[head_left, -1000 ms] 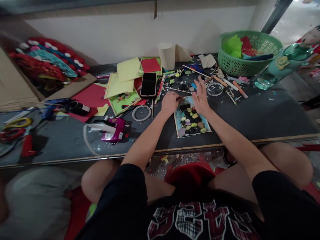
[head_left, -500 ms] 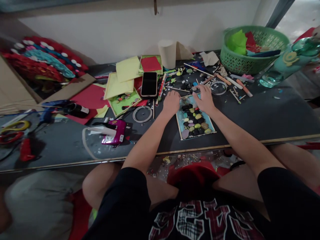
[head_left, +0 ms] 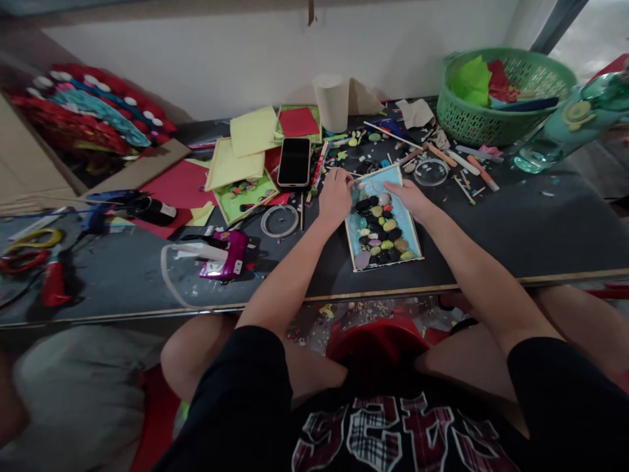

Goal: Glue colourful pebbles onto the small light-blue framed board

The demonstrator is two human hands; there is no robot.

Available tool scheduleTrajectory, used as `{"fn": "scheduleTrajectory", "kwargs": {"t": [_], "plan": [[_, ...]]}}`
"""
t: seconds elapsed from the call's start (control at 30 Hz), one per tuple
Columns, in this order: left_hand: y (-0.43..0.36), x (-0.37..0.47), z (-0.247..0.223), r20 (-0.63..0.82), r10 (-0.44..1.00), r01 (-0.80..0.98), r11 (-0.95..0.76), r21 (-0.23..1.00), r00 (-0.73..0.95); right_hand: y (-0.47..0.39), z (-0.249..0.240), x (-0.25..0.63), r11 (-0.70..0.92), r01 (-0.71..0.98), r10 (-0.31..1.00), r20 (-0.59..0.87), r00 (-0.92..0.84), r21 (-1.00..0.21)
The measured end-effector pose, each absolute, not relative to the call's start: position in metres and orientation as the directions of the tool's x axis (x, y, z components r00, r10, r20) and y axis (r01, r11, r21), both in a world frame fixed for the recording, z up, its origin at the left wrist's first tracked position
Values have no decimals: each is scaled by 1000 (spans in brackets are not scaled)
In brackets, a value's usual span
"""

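Note:
A blue panel (head_left: 410, 237) with a thin light frame lies on the dark table in front of me, its far edge slightly raised. Rows of black, yellow-green and other coloured pebbles (head_left: 377, 231) cover its middle and near part. My left hand (head_left: 337, 196) is closed at the panel's far left corner, its fingers curled; whatever is between the fingertips is too small to make out. My right hand (head_left: 411, 198) grips the right edge of the panel near its far end, thumb on the blue surface.
Behind lie a phone (head_left: 293, 162), yellow panels (head_left: 236, 165) and scattered sticks and scraps. A green basket (head_left: 484, 118) and a bottle (head_left: 550, 141) stand back right. A purple device (head_left: 230, 255), tape roll (head_left: 279, 221) and glue gun (head_left: 95, 213) are left.
My right hand has moved from the panel's far edge to its right side and grips it. The panel's far end has come up a little, showing more blue.

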State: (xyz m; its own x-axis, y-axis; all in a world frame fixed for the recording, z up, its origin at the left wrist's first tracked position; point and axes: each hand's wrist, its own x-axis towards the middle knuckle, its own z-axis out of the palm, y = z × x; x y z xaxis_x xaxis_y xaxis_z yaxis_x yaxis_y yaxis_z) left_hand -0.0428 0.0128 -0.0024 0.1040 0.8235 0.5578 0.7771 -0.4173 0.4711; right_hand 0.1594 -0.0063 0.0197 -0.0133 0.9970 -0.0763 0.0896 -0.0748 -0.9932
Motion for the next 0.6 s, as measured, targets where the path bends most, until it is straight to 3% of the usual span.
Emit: {"fn": "scheduleTrajectory", "kwargs": {"t": [0.1,0.3,0.6], "plan": [[12,-47,7,547,809,743,-499,446,215,-8,21,156,-154,-31,988,-153,-25,-988],[15,-62,22,438,731,590,-682,432,523,-2,13,154,-122,-96,992,-120,-27,-988],[25,-86,26,229,761,625,-635,455,607,-1,14,154,-119,-87,992,-122,38,-989]]}}
